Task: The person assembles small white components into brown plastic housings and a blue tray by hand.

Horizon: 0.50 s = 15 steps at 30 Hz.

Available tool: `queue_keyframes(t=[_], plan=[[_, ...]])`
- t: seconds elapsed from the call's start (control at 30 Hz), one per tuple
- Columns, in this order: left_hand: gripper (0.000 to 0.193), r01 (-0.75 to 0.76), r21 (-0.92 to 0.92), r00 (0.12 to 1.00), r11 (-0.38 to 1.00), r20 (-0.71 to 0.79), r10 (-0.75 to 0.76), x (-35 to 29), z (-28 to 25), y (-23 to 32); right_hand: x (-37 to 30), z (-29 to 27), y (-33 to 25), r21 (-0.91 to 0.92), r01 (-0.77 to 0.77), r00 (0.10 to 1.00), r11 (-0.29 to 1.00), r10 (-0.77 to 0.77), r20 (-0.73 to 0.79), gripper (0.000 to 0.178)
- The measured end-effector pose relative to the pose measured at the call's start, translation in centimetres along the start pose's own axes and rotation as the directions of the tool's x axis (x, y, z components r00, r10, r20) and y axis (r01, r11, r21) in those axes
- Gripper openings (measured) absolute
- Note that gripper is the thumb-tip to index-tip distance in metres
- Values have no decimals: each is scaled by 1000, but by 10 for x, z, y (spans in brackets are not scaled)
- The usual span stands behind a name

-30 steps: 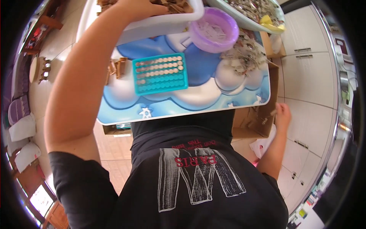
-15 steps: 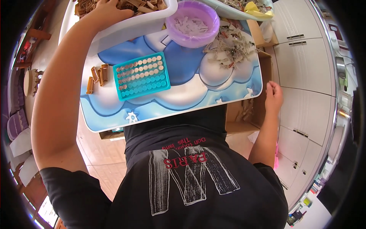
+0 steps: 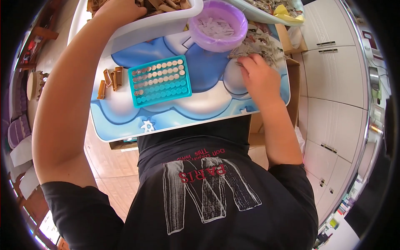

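Note:
My left hand (image 3: 118, 11) reaches into a white plastic bin (image 3: 162, 21) of small brown pieces (image 3: 166, 6) at the far left. Its thumb shows, but the other fingers are cut off by the top edge, so its grip is unclear. My right hand (image 3: 260, 77) is at the near edge of a loose pile of small clear and metallic parts (image 3: 264, 46). Its fingers are bent together at the pile, and what they pinch is too small to make out. Between my arms lies a turquoise tray (image 3: 162, 102) with rows of round silvery pieces, its nearer rows partly unfilled.
Several brown channel-shaped pieces (image 3: 110, 79) lie left of the tray. A purple lined basin (image 3: 239, 29) holds white strips behind it. Another pale tray (image 3: 266, 17) stands far right. The cloud-patterned table (image 3: 200, 110) ends near my body; a cardboard box (image 3: 294, 83) stands to its right.
My right hand has come from beyond the table's right edge, up and left to the pile of clear parts. My left hand stays in the bin, its thumb more drawn in.

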<state>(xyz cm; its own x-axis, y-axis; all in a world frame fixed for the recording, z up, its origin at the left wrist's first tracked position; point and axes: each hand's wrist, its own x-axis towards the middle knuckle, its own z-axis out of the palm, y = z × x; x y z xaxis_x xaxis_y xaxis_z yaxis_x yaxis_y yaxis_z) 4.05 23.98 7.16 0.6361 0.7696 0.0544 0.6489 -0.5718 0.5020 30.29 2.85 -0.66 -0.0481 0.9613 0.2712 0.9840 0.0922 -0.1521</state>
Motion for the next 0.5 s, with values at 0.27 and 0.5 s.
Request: queue_keyframes(t=[0.27,0.5], plan=[[27,404,282,914,870,-161,-372,8,-4,-29,7,-27,16,861,-242,874,446,486,-6,16],[16,317,-489,834,813,-265,-485,-4,-25,-27,6,-52,18,959,-89,831,270,550,-78,20]])
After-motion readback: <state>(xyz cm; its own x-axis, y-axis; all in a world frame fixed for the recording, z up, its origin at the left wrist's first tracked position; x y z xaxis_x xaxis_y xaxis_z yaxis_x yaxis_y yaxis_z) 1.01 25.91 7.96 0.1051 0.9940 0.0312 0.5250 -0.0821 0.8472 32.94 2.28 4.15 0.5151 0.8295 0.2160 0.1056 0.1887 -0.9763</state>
